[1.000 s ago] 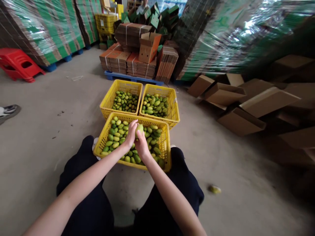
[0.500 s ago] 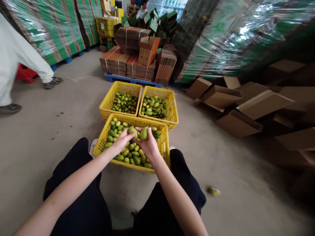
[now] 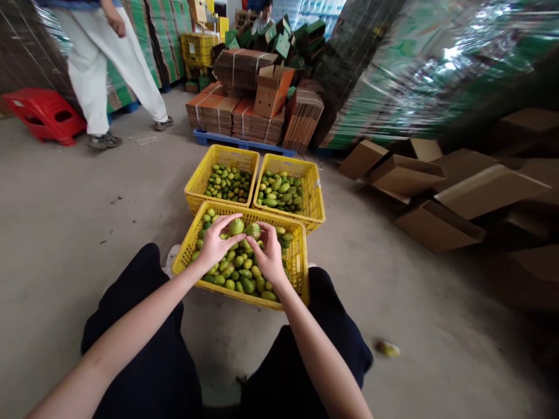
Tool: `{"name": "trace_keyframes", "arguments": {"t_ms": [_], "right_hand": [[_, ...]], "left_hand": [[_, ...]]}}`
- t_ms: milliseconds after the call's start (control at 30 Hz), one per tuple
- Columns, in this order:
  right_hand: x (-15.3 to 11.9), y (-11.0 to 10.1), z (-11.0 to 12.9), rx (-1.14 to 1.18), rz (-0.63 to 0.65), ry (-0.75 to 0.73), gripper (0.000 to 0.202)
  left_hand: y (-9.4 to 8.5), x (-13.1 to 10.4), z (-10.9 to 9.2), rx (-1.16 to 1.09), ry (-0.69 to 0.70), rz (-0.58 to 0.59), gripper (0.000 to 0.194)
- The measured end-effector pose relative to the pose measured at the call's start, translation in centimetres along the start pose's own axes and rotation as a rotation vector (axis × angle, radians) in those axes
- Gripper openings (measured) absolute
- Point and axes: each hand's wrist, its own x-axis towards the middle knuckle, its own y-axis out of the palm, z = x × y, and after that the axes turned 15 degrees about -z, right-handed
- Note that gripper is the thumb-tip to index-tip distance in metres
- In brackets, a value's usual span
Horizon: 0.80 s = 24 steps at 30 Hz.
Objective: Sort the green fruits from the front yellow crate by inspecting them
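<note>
Over the nearest yellow crate [image 3: 302, 262], which holds many green fruits [image 3: 247, 285], my two hands are close together. My left hand [image 3: 217, 240] grips a round green fruit [image 3: 236, 226] between thumb and fingers. A second green fruit [image 3: 253, 231], with a darker face turned up, is held in my right hand [image 3: 269, 254]. The thumbs nearly meet below the two fruits. Behind stand two more yellow crates, the left one [image 3: 196, 195] with small green fruits and the right one [image 3: 318, 195] with longer green ones.
A person in white trousers [image 3: 94, 70] walks at the left near a red stool [image 3: 48, 113]. Flattened cartons [image 3: 257, 125] lie on a blue pallet [image 3: 244, 142] behind the crates. Open cardboard boxes [image 3: 437, 224] are at the right. One fruit [image 3: 388, 348] lies on the floor.
My hands have turned the two fruits so that their ends face up, with the thumbs now below. The person at the left has stepped, and the view has shifted left, showing more of the red stool.
</note>
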Motion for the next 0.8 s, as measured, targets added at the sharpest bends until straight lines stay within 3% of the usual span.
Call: {"name": "trace_keyframes", "arguments": {"t_ms": [100, 267, 567, 800], "right_hand": [[0.2, -0.2, 0.3, 0.048, -0.007, 0.018, 0.035], [0.8, -0.3, 0.7, 0.201, -0.017, 0.156, 0.034], [1.2, -0.6, 1.2, 0.409, 0.065, 0.432, 0.032], [1.6, -0.7, 0.7, 0.483, 0.060, 0.558, 0.034]], "left_hand": [[0.0, 0.2, -0.2, -0.026, -0.031, 0.021, 0.055], [0.1, 0.4, -0.6, -0.145, -0.281, 0.055, 0.067], [-0.1, 0.4, -1.5, -0.353, -0.601, 0.079, 0.056], [0.2, 0.9, -1.6, -0.475, -0.657, 0.071, 0.039]]}}
